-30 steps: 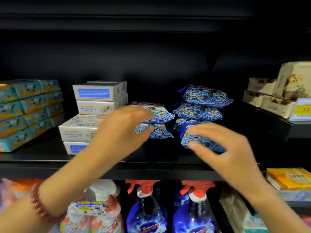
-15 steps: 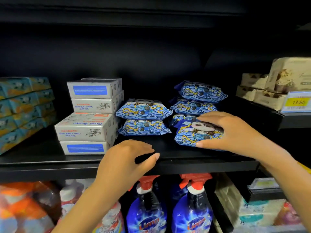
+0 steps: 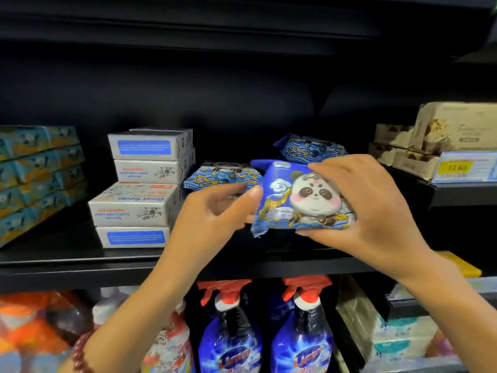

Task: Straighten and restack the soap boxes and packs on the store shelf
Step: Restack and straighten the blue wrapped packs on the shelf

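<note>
Just above the front of the shelf (image 3: 67, 255), my right hand (image 3: 371, 211) curls round the right end of the panda pack (image 3: 304, 200), and my left hand (image 3: 212, 219) pinches its crimped left end. It is soft, glossy, pillowy film, so I should grip lightly, level it, and lay it flat on the blue packs (image 3: 223, 175) just behind. The white boxes (image 3: 134, 205) at left are stiff, square card, stacked askew.

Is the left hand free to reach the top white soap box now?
Probably not yet: the left hand holds the panda pack with the right hand. Nothing blocks the way to the top white soap box.
</note>
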Tool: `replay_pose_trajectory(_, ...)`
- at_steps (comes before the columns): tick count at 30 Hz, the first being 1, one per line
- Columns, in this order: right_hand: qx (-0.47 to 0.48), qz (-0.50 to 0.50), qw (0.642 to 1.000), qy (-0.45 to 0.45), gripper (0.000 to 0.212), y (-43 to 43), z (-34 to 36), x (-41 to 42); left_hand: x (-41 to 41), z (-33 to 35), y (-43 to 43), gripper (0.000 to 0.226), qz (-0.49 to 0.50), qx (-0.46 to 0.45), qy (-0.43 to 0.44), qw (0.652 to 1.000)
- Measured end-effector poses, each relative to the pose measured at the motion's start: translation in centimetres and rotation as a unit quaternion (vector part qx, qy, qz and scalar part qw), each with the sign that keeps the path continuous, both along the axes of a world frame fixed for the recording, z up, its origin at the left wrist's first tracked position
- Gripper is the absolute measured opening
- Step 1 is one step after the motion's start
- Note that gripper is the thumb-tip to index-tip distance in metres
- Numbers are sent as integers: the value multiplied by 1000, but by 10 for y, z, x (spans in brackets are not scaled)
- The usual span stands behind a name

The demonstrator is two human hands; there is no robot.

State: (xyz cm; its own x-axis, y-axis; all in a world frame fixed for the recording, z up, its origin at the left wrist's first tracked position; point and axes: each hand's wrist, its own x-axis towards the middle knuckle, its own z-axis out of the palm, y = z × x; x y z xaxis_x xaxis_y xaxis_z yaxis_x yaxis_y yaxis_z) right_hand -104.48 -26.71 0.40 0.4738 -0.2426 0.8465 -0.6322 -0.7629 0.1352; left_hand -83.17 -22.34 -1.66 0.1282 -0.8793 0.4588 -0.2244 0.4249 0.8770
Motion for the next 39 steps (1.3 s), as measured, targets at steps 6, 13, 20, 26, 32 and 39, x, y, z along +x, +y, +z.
replay_pose_trajectory(6,41,99,993,47,78,8,5,13,-10,7,-1,22,-61,-21,65,996)
replay_pose_trajectory(13,320,137,928,-131,99,5,15,4,2,-1,6,26,-32,-83,29,996)
replay_pose_trajectory(20,356,191,902,-152,58,7,11,14,6,-2,12,36,-50,-100,3,994)
replay_pose_trajectory(26,174,163,961,-138,53,13,-3,19,26,13,16,59,-53,-64,-21,996)
replay_pose_trajectory(32,52,235,966,-95,40,11,-12,24,29,28,11,53,-137,39,-191,971)
replay_pose_trajectory(39,193,235,950,-65,53,15,-11,16,27,20,16,58,-30,-37,-239,970)
